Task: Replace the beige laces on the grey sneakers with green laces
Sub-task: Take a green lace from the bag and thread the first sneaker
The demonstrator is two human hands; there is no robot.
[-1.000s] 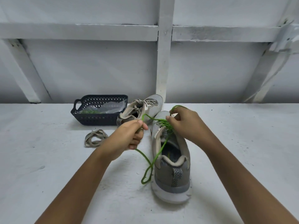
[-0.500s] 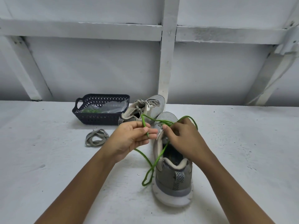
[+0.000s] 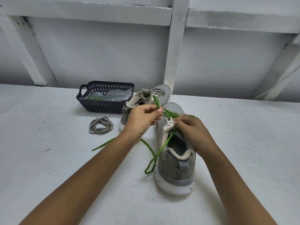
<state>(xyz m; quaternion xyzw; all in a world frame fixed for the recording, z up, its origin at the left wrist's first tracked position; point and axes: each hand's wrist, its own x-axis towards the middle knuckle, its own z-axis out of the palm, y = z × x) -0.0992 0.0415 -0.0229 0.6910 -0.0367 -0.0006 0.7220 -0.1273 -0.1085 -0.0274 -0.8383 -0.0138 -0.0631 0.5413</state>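
A grey sneaker point(image 3: 176, 169) stands heel toward me on the white surface, with a green lace point(image 3: 164, 145) threaded through its front eyelets. My left hand point(image 3: 142, 119) pinches one end of the green lace, which sticks up above the thumb. My right hand point(image 3: 191, 130) sits on the sneaker's right side by the tongue, its fingers curled on the lace there. Loose lace loops lie on the surface to the sneaker's left. The second grey sneaker point(image 3: 151, 98), still with beige laces, lies behind my left hand. A removed beige lace point(image 3: 100, 125) is coiled at the left.
A dark perforated basket point(image 3: 103, 106) with a clear bag and green laces inside stands at the back left. A white wall with wooden beams rises behind the surface, one upright post point(image 3: 175, 46) right behind the sneakers.
My left hand rose and moved right, drawing a lace end up. My right hand slid down to the right side of the tongue. A lace tail now trails left under my left forearm.
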